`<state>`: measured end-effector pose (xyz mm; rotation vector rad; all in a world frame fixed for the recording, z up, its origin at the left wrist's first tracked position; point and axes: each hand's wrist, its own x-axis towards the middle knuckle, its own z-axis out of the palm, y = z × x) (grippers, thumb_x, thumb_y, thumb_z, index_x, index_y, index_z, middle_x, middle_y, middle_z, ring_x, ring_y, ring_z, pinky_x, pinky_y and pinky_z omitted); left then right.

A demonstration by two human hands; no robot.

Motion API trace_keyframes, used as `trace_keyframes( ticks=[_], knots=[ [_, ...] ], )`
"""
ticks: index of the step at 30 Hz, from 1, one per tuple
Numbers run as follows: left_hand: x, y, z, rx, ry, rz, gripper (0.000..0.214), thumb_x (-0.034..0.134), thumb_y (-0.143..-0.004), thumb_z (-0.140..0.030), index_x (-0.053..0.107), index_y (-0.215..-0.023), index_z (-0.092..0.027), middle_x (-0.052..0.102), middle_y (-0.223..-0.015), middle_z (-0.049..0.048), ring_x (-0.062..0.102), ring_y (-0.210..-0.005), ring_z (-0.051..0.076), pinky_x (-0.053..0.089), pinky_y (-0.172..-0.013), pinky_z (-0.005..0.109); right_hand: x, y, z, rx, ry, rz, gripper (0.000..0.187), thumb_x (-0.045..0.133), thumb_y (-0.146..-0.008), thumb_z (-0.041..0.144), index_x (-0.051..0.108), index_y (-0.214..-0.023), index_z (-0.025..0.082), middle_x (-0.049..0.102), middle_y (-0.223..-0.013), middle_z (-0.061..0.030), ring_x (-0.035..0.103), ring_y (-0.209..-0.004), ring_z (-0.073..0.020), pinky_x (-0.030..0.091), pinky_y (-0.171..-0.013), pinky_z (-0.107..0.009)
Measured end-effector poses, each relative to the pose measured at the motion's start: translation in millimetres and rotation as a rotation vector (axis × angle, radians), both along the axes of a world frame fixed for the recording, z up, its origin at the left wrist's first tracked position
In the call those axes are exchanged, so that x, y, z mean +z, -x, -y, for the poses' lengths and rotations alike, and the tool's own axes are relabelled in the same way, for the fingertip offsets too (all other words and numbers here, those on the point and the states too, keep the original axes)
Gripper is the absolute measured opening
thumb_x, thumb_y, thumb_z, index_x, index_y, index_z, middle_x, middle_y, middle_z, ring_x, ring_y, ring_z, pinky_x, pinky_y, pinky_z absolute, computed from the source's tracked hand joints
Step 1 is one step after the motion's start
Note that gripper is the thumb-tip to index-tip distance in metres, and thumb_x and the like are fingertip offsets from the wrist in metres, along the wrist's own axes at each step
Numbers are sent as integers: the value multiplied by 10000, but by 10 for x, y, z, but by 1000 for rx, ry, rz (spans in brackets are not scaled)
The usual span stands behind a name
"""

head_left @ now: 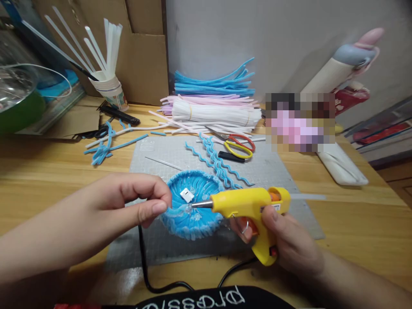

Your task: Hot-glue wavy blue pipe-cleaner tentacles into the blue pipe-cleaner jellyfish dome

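Yellow plastic makes the body of the glue gun [240,201], which I see in the grip of the person's right hand [289,238]; the fingers are wrapped around its handle and trigger. A pale stick [309,196] comes out from its back. Its metal nozzle [202,204] points to the left, over a fuzzy blue bowl [193,229], and the tip is close to the end of a light blue strip [175,211]. The left hand [143,201] pinches this strip between thumb and bent fingers, at the left rim of the bowl. I cannot tell if the nozzle touches it. Inside the bowl there is a small white tag [186,195].

The bowl stands on a grey mat [273,240], on the wooden table [360,240]. Just behind it lie wavy blue stems [222,169], and near them are scissors [250,143] with one red and one yellow handle. Farther back, close to the wall, a white bundle [215,112] lies in front of straight blue stems [215,83]. At the back left, a paper cup [107,86] holds white sticks [112,49].
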<state>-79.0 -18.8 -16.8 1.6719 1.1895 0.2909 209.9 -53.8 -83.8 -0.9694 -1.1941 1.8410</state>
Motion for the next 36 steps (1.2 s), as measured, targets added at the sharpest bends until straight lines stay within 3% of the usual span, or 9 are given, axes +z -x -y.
trace_keyframes(
  ticks=[9, 23, 36],
  knots=[
    [5, 2, -5, -4, -27, 17, 262, 523, -876, -381, 637, -717, -207, 552, -622, -41, 496, -547, 98, 421, -506, 162, 24, 24, -16, -31, -26, -21, 480, 560, -867, 631, 700, -723, 196, 665, -756, -59, 637, -700, -167, 564, -667, -288],
    [-13, -42, -19, 100, -59, 75, 239, 542, -839, -363, 646, -707, -193, 555, -590, -31, 500, -516, 94, 438, -466, 160, 18, 17, 5, -4, -4, -24, 431, 599, -857, 600, 732, -762, 202, 715, -802, -71, 687, -729, -178, 590, -705, -286],
    [-26, -88, -35, 23, -112, 71, 181, 583, -810, -305, 706, -704, -226, 636, -619, -37, 554, -561, 106, 438, -513, 165, 5, 29, -25, -40, -47, 3, 452, 585, -859, 613, 736, -736, 204, 679, -761, -67, 659, -730, -184, 589, -686, -307]
  ],
)
